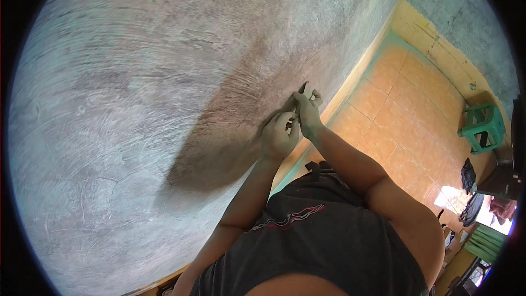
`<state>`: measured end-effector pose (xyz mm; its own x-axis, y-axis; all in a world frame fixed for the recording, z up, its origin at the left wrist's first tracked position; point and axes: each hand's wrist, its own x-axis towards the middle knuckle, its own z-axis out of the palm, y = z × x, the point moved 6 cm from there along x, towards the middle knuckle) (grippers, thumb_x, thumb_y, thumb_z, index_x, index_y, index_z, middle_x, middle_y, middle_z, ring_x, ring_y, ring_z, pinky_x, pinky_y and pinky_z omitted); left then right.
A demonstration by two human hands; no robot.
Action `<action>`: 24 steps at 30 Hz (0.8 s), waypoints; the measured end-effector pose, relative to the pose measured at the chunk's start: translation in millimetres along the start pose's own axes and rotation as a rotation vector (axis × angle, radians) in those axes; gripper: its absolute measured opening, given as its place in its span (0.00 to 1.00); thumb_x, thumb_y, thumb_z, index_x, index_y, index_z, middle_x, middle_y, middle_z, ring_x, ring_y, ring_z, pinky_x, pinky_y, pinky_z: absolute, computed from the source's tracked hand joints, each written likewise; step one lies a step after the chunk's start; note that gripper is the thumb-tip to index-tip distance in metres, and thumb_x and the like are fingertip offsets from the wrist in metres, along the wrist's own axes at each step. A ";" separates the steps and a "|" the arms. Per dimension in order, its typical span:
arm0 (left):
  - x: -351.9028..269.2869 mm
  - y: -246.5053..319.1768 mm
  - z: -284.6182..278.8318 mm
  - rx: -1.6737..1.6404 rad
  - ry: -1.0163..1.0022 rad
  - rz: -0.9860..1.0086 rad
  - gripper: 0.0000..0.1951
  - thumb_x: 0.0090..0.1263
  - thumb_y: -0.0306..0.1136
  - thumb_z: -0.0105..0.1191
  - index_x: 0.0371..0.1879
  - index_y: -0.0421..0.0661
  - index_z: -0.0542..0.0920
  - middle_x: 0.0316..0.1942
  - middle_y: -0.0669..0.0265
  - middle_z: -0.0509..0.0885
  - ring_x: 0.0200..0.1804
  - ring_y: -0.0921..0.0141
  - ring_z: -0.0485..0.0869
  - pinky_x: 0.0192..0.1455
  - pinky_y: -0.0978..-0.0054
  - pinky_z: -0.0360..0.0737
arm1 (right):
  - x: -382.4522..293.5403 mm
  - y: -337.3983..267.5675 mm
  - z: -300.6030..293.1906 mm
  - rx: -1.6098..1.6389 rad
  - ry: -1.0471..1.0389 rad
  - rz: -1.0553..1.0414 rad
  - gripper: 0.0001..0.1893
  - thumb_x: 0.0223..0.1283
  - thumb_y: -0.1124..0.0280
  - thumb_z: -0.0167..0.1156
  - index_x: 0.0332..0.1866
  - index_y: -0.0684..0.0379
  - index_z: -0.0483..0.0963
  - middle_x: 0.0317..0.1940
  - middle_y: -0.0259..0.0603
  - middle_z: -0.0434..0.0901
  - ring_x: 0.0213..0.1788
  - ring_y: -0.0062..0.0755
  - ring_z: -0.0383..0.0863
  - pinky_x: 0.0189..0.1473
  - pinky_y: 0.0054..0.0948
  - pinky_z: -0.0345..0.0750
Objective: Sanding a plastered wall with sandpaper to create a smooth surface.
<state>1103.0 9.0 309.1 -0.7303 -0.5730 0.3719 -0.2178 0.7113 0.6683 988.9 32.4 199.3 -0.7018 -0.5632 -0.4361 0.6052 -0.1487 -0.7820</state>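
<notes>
A grey, unevenly plastered wall (144,90) with curved scrape marks rises before me. Against its lower right part, my right hand (308,109) pinches a small, flat, pale piece (307,89), whose dark edge touches or nearly touches the wall; its kind is unclear. Just to the left and a little lower, my left hand (281,133) has its fingers curled, with fingertips close to my right hand. Whether it also grips a part of the piece cannot be told. My shadow falls on the plaster around both hands.
Orange floor tiles (394,115) run along the wall's yellow base. A green plastic stool (483,127) stands by the far wall (464,16). Dark cloth or bags (468,176) lie beyond it, near a green curtain (486,242).
</notes>
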 end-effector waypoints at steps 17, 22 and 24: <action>-22.4 -27.7 6.2 -0.207 -0.139 -0.139 0.12 0.62 0.34 0.64 0.39 0.40 0.83 0.36 0.56 0.87 0.37 0.62 0.88 0.42 0.68 0.83 | 55.8 22.4 1.7 -0.049 0.093 -0.121 0.46 0.69 0.36 0.38 0.80 0.54 0.31 0.81 0.47 0.25 0.82 0.51 0.29 0.79 0.42 0.35; -12.6 -38.7 35.2 -0.097 -0.343 -0.196 0.14 0.65 0.33 0.63 0.44 0.37 0.83 0.43 0.55 0.86 0.41 0.66 0.87 0.47 0.69 0.83 | 105.0 11.0 -27.0 0.168 -0.014 -0.080 0.51 0.68 0.31 0.35 0.79 0.61 0.26 0.81 0.43 0.21 0.82 0.40 0.27 0.79 0.41 0.34; -6.3 -43.6 52.4 -0.118 -0.368 -0.233 0.16 0.64 0.36 0.63 0.45 0.38 0.83 0.42 0.55 0.86 0.41 0.63 0.87 0.47 0.67 0.82 | 137.6 16.3 -45.1 0.170 -0.038 -0.041 0.52 0.67 0.30 0.33 0.79 0.61 0.26 0.81 0.44 0.21 0.82 0.40 0.27 0.79 0.41 0.34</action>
<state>1083.1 3.0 243.9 -0.8567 -0.5145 -0.0371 -0.3443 0.5167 0.7839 885.3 -10.8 106.5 -0.7145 -0.5837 -0.3857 0.6334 -0.3054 -0.7111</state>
